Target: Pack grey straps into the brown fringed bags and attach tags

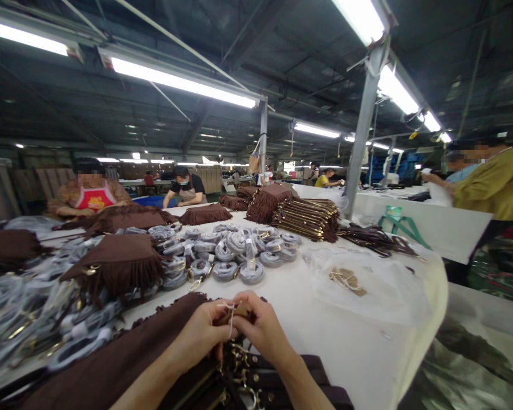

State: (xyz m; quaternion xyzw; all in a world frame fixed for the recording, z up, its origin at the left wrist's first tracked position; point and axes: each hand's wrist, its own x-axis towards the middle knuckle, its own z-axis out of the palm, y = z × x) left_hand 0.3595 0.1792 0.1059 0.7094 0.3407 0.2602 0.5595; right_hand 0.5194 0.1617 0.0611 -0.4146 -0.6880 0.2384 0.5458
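Both hands meet in front of me over a stack of dark brown bags [154,336] with gold clasps [239,356]. My left hand [205,330] is closed, pinching a thin white string [231,322]. My right hand [260,324] is closed around a small tan hang tag [241,310], with the string running between the fingers. Fingers partly hide the tag and the string's ends. Below them, brown straps [290,376] with metal hooks lie over the stack.
Coiled straps in grey wrapping [235,245] cover the left and middle of the white table [350,353]. Fringed brown bags [119,259] lie among them. More tan tags [346,279] rest on clear plastic [385,290]. A metal post [363,125] rises behind. Co-workers [94,193] sit across.
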